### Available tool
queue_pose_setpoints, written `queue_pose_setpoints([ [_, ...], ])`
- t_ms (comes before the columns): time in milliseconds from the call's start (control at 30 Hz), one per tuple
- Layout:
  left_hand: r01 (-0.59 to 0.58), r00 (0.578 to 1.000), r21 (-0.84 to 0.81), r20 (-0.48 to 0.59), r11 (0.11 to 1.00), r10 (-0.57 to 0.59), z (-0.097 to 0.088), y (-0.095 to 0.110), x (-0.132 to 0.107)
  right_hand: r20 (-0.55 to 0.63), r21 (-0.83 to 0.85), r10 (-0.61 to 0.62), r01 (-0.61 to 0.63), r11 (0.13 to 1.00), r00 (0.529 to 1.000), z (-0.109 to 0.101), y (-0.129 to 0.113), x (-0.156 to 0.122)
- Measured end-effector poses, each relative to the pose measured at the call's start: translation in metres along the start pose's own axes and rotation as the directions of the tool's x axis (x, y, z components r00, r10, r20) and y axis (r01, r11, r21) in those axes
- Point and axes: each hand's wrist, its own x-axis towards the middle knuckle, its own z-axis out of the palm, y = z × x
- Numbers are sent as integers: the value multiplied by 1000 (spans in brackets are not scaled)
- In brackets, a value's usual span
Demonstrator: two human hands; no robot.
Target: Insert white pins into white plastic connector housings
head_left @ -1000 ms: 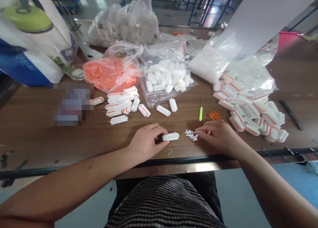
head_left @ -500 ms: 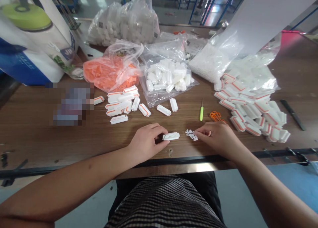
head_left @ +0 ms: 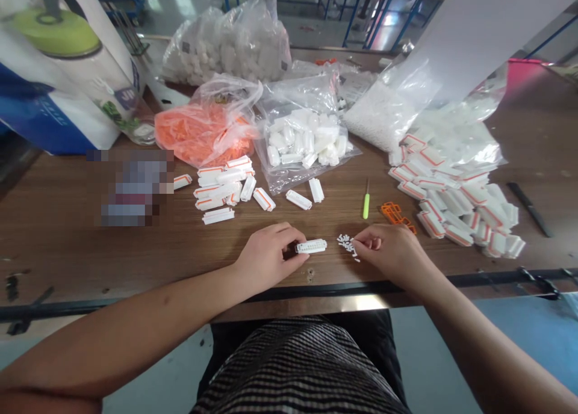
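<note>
My left hand point(head_left: 270, 256) grips a white plastic connector housing point(head_left: 311, 246) at its left end, between thumb and fingers. Rows of small holes show on the housing's upper face. To the right of it lies a small heap of tiny white plugs point(head_left: 345, 243) on the table. At that heap's right edge is my right hand point(head_left: 389, 248), its thumb and fingertips pinched together. Whatever may be between those fingertips is too small to make out. Orange frame-like clips point(head_left: 392, 210) lie just beyond my right hand, and a thin-shafted tool with a green handle point(head_left: 365, 206) lies near them.
White housings with orange strips point(head_left: 217, 191) lie loosely at left; a bigger pile point(head_left: 469, 203) lies at right. Behind stand bags of orange parts point(head_left: 203, 134), white housings point(head_left: 307, 140) and white granule-like pieces point(head_left: 377, 116). A black strip point(head_left: 530, 209) lies far right.
My right fingertips have shifted slightly at the heap, and a few tiny plugs have spread toward me. My left hand keeps the housing in nearly the same place.
</note>
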Motion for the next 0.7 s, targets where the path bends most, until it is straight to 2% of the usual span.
queue_pose_setpoints([
  [100, 9, 1000, -7, -3, 1000, -9, 0, 1, 0, -1, 160, 30, -29, 987, 1000, -1, -9, -2],
  [200, 35, 999, -20, -3, 999, -35, 1, 2, 0, -2, 309, -96, 92, 947, 995, -1, -29, -4],
  [267, 45, 999, -24, 2, 999, -45, 0, 3, 0, -21, 335, -200, 195, 922, 980, 2, -43, -4],
  [400, 25, 1000, -21, 0, 999, -25, 1, 4, 0, -36, 323, -287, 283, 903, 957, 11, -56, 2],
  [567, 19, 1000, -7, -9, 1000, -19, 2, 2, 0, -21, 262, -335, 328, 907, 942, 17, -55, 9],
  [700, 33, 999, -7, 3, 999, -33, 1, 3, 0, -38, 152, -390, 391, 908, 920, 16, -58, 11],
])
